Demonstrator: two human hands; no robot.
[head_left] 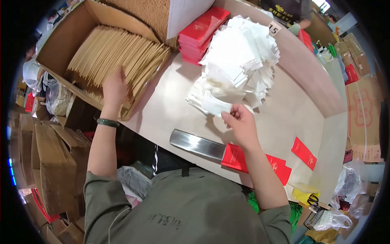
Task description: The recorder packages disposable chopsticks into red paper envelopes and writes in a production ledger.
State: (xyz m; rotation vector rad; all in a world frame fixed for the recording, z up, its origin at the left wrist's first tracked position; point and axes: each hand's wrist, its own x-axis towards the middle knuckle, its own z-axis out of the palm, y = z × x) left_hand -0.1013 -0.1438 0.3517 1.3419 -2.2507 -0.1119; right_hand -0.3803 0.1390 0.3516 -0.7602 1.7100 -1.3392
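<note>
My left hand [115, 87] reaches over the near side of an open cardboard box [87, 95] and rests among thin tan sticks [115, 53] packed in a row. Its fingers look closed together, and what they grip, if anything, is hidden. Between thumb and fingers of my right hand [241, 124] is the end of a white paper slip [215, 105], at the near edge of a large heap of white slips [231, 53]. Below it, a curved shiny metal strip [195, 143] lies near the table's front edge, its right end meeting a red paper sleeve [234, 157].
A stack of red sleeves [203, 30] stands behind the white heap. More red sleeves lie under my right forearm, and a single red sleeve [304, 153] is at the right. A raised pale rim [302, 75] borders the table. Cardboard boxes [55, 162] stand on the left.
</note>
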